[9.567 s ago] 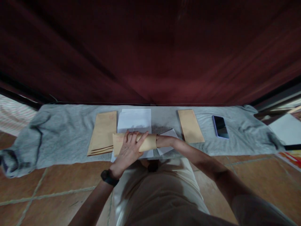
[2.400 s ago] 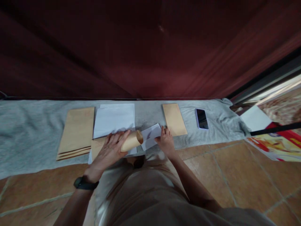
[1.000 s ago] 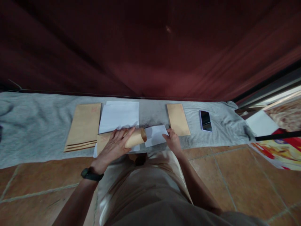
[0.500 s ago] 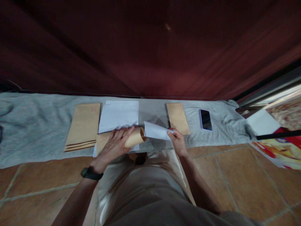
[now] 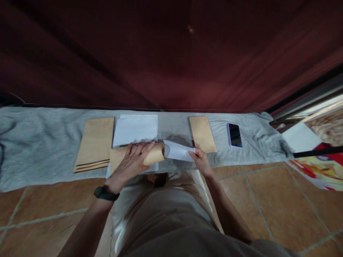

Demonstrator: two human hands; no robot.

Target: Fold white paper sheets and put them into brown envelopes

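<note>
In the head view, the left hand [image 5: 132,161] lies in the lower centre of the frame, across a light brown, flat paper envelope [image 5: 155,154]. Its fingers reach over the far side and the thumb is near the close side, so it appears to squeeze the paper between them. I think this grip is why the envelope bulges into a tube with a rounded mouth.

The envelope rests over the lower part of a pile of white paper sheets [image 5: 136,126]. Its long axis runs from left to right, almost level, and the mouth points to the right of the frame.

Right of centre, the right hand [image 5: 201,160] pinches the right end of a white, oblong piece of paper [image 5: 178,150] between thumb and fingers. Holding it by this far end leaves the left end free. The paper's long axis also runs left to right, with the right end slightly lower. Its left end is at the mouth; whether the edge is inside, I cannot tell.

A layered stack of brown envelopes [image 5: 95,140] lies left of centre.
</note>
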